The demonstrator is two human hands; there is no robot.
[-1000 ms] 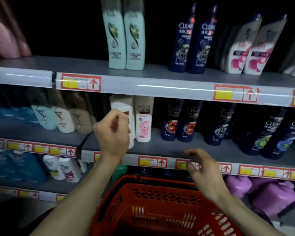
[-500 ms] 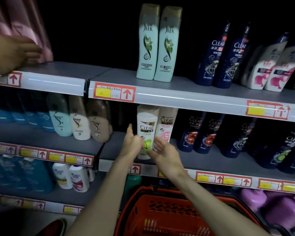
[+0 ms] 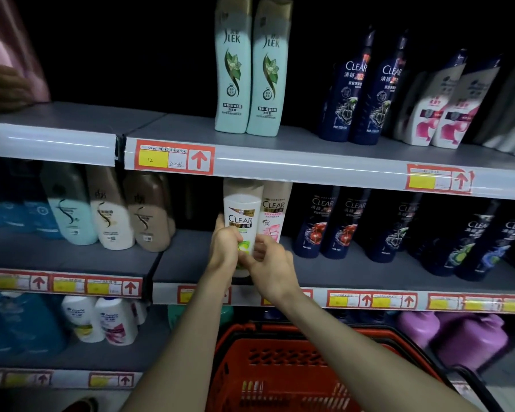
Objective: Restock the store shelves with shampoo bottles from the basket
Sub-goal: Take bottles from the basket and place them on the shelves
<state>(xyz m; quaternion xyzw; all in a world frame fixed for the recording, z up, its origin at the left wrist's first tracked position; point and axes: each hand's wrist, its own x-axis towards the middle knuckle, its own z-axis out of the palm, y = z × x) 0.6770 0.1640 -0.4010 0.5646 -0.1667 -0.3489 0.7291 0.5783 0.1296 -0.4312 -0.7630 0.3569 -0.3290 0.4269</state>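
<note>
Head view, the only one: wide-angle camera worn on my head, facing forward and slightly down, close to the store shelving.
- Centre: middle shelf (image 3: 354, 269), where my left hand (image 3: 225, 248) and right hand (image 3: 272, 269) grip a white CLEAR shampoo bottle (image 3: 241, 212).
- Bottom edge: red basket (image 3: 280, 331).

Shop: grey metal shelving (image 3: 176, 126), red-and-yellow price labels (image 3: 174, 159) on its edge, rows of branded shampoo bottles (image 3: 232, 69) on it, red plastic basket (image 3: 280, 367) below
</note>
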